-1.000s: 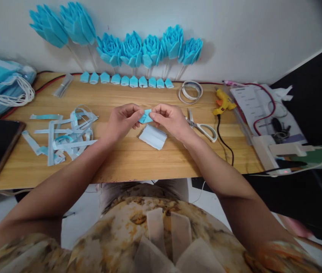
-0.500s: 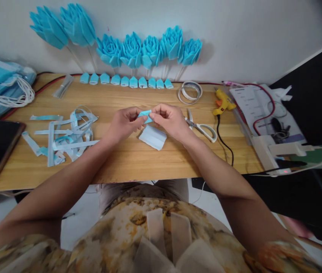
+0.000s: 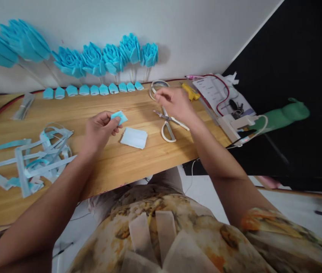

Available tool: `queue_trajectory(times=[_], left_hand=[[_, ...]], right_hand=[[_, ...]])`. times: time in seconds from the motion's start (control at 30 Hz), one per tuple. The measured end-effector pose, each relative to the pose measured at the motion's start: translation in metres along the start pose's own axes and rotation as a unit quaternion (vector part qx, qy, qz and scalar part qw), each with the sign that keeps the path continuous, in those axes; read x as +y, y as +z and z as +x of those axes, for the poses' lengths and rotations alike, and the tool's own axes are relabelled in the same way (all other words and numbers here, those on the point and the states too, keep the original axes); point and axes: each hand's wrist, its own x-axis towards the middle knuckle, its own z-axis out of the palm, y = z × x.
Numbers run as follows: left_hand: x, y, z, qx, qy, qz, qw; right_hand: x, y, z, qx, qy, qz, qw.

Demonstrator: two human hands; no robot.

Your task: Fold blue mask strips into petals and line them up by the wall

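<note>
My left hand (image 3: 101, 128) pinches a small folded piece of light-blue mask fabric (image 3: 120, 117) between thumb and fingers. Just right of it, a pale blue-white fabric rectangle (image 3: 134, 137) lies flat on the wooden table. My right hand (image 3: 176, 104) is raised over the table with loosely bent fingers and nothing visible in them. Below that hand lie scissors (image 3: 167, 118) with white handles, their blades apart. Behind it are rolls of tape (image 3: 153, 90) and a yellow glue gun (image 3: 190, 91), which the hand partly hides.
Folded blue fabric pieces (image 3: 84, 90) line the table's back edge, below several blue fabric flowers (image 3: 94, 60) on sticks. Cut mask strips (image 3: 41, 151) lie in a heap at left, near clear-wrapped sticks (image 3: 24, 106). At right are papers (image 3: 212, 91) and a power strip (image 3: 229, 131).
My right hand has let go of the folded fabric and moved right and up toward the tape and glue gun. My left hand keeps the fabric. The view has turned right.
</note>
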Motion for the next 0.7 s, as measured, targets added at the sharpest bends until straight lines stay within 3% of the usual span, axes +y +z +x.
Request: queue_trajectory(times=[0.1, 0.23, 0.37, 0.7], left_hand=[[-0.001, 0.002, 0.000, 0.000, 0.003, 0.000, 1.000], [-0.001, 0.003, -0.001, -0.001, 0.006, -0.005, 1.000], [0.001, 0.003, -0.002, -0.009, 0.005, -0.009, 1.000], [0.006, 0.002, -0.005, -0.009, -0.008, -0.012, 1.000]], right_hand=[[0.015, -0.004, -0.023, -0.025, -0.002, -0.125, 0.992], [0.022, -0.001, -0.046, -0.054, -0.003, -0.206, 0.977], [0.021, 0.010, -0.053, -0.066, -0.008, -0.276, 0.959], [0.037, 0.019, -0.052, -0.005, -0.013, -0.280, 0.960]])
